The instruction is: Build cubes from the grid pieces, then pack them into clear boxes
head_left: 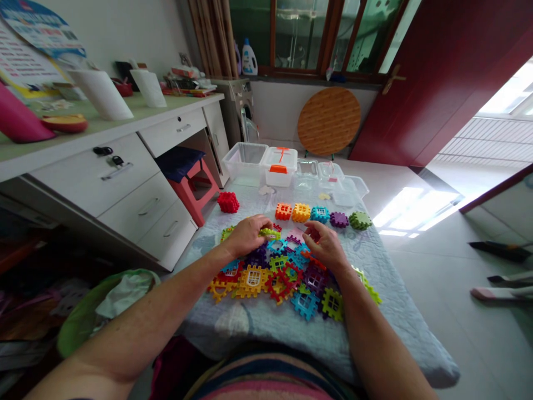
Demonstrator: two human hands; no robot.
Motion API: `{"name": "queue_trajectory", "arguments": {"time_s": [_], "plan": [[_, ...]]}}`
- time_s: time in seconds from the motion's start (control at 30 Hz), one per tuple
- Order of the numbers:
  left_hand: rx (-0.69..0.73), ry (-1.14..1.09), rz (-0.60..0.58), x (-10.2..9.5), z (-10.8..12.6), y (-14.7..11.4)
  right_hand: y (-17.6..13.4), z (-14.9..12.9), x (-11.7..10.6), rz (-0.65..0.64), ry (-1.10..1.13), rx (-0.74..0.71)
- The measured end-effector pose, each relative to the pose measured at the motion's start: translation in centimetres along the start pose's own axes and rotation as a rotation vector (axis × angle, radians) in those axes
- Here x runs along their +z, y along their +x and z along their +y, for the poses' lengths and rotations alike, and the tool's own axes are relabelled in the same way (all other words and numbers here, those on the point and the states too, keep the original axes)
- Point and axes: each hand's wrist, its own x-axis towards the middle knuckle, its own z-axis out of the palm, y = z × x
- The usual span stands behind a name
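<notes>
My left hand (248, 234) is closed on a lime-green building piece (271, 234) with toothed edges, held over the far side of a loose pile. Across from it, my right hand (325, 244) hovers at the pile's right side, fingers curved and apart with nothing visible in them. The pile mixes toothed plastic pieces, among them a yellow window piece (252, 279) and a blue one (305, 303). Behind it stand stacks sorted by colour: red (228, 203), orange (283, 211), yellow (301, 213), blue (320, 214), purple (339, 220) and green (360, 220).
A clear open bin (245, 161) and a lidded box with orange clasps (281, 169) stand at the far end of the cloth-covered table (400, 311). Smaller clear containers (331, 173) sit beside them. Left of the table are a pink stool (195, 186) and a drawer desk (125, 178).
</notes>
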Motion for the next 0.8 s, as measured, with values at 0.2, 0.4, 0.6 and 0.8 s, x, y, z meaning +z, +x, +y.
{"name": "queue_trajectory", "arguments": {"time_s": [0.2, 0.4, 0.6, 0.8], "plan": [[0.098, 0.060, -0.076, 0.7, 1.4, 0.1, -0.1, -0.8, 0.3, -0.081, -0.065, -0.096], [0.136, -0.067, -0.279, -0.6, 0.2, -0.3, -0.5, -1.8, 0.9, -0.244, -0.154, -0.176], [0.106, 0.050, -0.339, -0.4, -0.4, 0.3, -0.5, -1.4, 1.9, -0.324, -0.174, -0.191], [0.164, 0.057, -0.293, 0.6, -0.4, 0.8, 0.0, -1.8, 2.5, -0.386, -0.167, -0.244]]}}
